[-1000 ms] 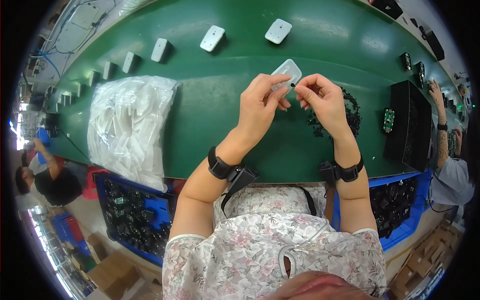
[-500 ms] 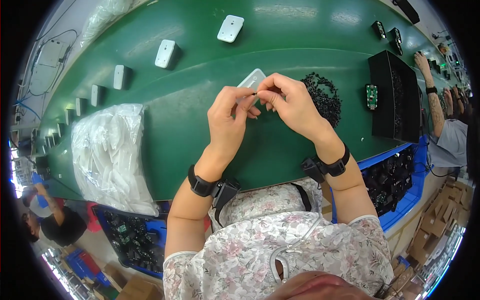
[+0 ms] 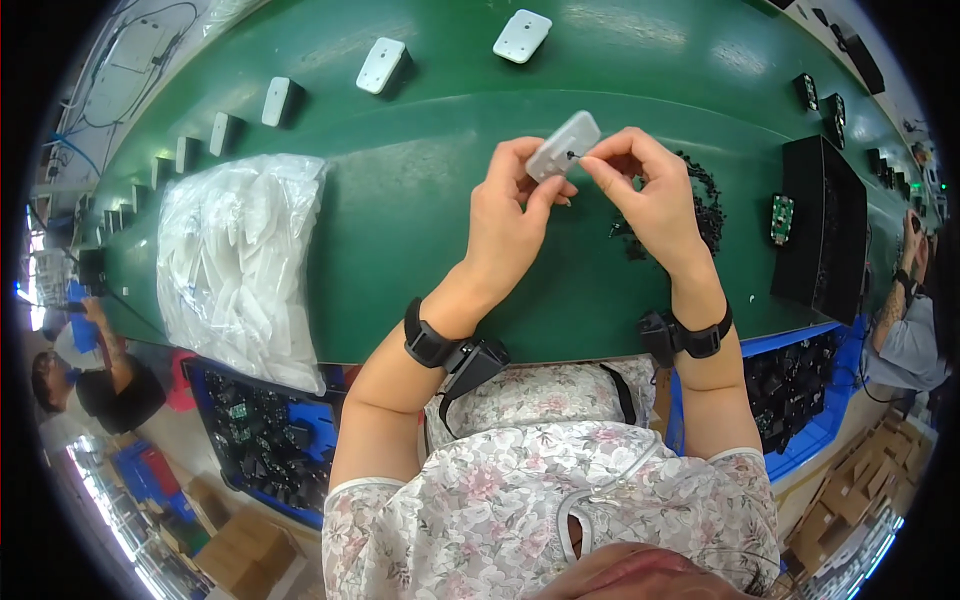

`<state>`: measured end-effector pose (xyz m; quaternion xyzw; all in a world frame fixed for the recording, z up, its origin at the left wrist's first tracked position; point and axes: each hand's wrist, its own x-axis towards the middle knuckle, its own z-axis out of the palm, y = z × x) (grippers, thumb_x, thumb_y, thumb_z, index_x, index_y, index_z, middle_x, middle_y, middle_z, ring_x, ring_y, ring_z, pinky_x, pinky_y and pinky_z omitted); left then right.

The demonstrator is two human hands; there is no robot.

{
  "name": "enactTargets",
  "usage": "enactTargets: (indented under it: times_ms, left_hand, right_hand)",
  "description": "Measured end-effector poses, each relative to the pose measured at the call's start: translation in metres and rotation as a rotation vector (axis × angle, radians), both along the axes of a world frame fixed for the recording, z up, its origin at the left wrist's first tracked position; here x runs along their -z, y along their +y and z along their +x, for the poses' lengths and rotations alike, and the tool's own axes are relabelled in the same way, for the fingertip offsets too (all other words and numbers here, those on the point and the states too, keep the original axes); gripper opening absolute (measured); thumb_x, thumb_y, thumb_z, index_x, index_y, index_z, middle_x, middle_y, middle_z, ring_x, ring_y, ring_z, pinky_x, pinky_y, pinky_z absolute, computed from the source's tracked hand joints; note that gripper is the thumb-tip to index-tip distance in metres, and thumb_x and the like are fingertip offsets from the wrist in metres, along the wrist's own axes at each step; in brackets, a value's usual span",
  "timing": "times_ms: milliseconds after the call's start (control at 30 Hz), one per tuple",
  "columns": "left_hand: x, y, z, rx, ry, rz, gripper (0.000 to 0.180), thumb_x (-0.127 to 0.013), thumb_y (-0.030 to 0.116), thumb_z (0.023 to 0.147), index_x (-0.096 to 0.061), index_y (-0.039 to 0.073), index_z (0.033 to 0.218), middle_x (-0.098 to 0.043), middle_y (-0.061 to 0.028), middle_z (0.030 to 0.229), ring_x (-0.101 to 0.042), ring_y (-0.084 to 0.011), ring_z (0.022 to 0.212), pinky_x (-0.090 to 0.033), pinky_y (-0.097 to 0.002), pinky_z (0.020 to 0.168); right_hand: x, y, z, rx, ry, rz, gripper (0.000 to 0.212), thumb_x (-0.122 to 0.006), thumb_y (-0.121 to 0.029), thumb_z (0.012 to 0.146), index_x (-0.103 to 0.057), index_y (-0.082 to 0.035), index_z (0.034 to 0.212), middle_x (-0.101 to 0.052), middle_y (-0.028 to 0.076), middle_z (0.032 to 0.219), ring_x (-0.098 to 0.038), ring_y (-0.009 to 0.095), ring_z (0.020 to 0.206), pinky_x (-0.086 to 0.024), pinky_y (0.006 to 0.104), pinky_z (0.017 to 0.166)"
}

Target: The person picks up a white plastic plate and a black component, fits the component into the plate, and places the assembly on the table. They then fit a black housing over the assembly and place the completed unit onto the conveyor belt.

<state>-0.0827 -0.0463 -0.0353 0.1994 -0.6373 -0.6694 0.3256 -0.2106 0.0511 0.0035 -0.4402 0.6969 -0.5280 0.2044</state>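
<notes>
My left hand (image 3: 508, 222) grips a small pale plastic cover (image 3: 574, 135) by its lower left edge, fingers bent round it and the cover tilted above the table. A tiny black part (image 3: 572, 155) sits against the cover's face. My right hand (image 3: 650, 190) is closed in a pinch at that part, thumb and forefinger together at its right side. Whether the part is seated in the cover or only held against it, I cannot tell. Just beyond my right hand lies a loose pile of small black parts (image 3: 712, 215), partly hidden by it.
A clear bag of white pieces (image 3: 240, 265) lies left on the green table (image 3: 400, 200). White housings (image 3: 521, 37) form a curved row at the back. Right stand a circuit board (image 3: 782, 218) and a black box (image 3: 815, 165). Blue crates (image 3: 828, 440) flank me; a co-worker (image 3: 905, 320) is far right.
The cover, earlier behind my hands, is now in plain sight in my left hand. My fingertips, earlier meeting at a tiny black part, have parted. The whole view has shifted.
</notes>
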Motion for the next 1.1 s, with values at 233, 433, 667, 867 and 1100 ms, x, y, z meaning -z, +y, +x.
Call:
enactTargets:
  times_ms: [233, 433, 667, 867, 1100]
  left_hand:
    - [-0.006, 0.002, 0.002, 0.025, -0.032, 0.073, 0.02, -0.052, -0.002, 0.088, -0.053, -0.004, 0.107, -0.065, -0.0104, 0.086, -0.065, -0.0141, 0.075, -0.054, -0.0255, 0.067]
    - [-0.009, 0.007, 0.004, -0.036, -0.052, -0.177, 0.019, -0.055, 0.0, 0.087, -0.054, -0.002, 0.106, -0.065, -0.0082, 0.08, -0.064, -0.0146, 0.072, -0.051, -0.0261, 0.063]
    - [-0.003, -0.001, 0.003, -0.089, -0.067, -0.205, 0.015, -0.058, 0.003, 0.087, -0.057, -0.001, 0.102, -0.064, -0.0071, 0.077, -0.062, -0.0125, 0.064, -0.048, -0.0251, 0.056]
    - [-0.006, -0.001, 0.005, -0.029, -0.056, -0.077, 0.016, -0.058, 0.005, 0.087, -0.057, -0.001, 0.102, -0.063, -0.006, 0.075, -0.061, -0.0102, 0.062, -0.048, -0.0239, 0.056]
    - [-0.007, 0.001, 0.007, 0.061, -0.146, -0.224, 0.015, -0.058, 0.003, 0.086, -0.059, 0.001, 0.101, -0.064, -0.0057, 0.075, -0.059, -0.0104, 0.061, -0.047, -0.0234, 0.057]
  right_hand:
    - [0.0, -0.001, 0.003, -0.066, 0.155, 0.026, 0.007, -0.064, -0.006, 0.083, -0.059, -0.002, 0.082, -0.054, -0.003, 0.071, -0.042, 0.003, 0.059, -0.031, 0.0202, 0.05]
    - [0.002, -0.003, 0.006, -0.033, 0.084, 0.018, 0.008, -0.064, -0.006, 0.084, -0.057, -0.002, 0.081, -0.052, -0.005, 0.069, -0.04, 0.002, 0.059, -0.03, 0.0192, 0.05]
    - [0.01, -0.005, 0.008, -0.029, 0.298, -0.005, 0.01, -0.065, -0.005, 0.082, -0.056, -0.003, 0.083, -0.052, -0.004, 0.073, -0.04, 0.003, 0.058, -0.031, 0.0187, 0.051]
    - [-0.003, -0.001, -0.006, 0.013, 0.222, -0.035, 0.03, -0.073, -0.013, 0.076, -0.058, -0.006, 0.101, -0.05, -0.004, 0.078, -0.038, 0.005, 0.066, -0.031, 0.0188, 0.053]
    - [0.003, 0.004, -0.016, -0.195, -0.048, 0.165, 0.021, -0.072, -0.013, 0.076, -0.055, -0.004, 0.085, -0.05, -0.005, 0.073, -0.041, 0.003, 0.061, -0.033, 0.0184, 0.053]
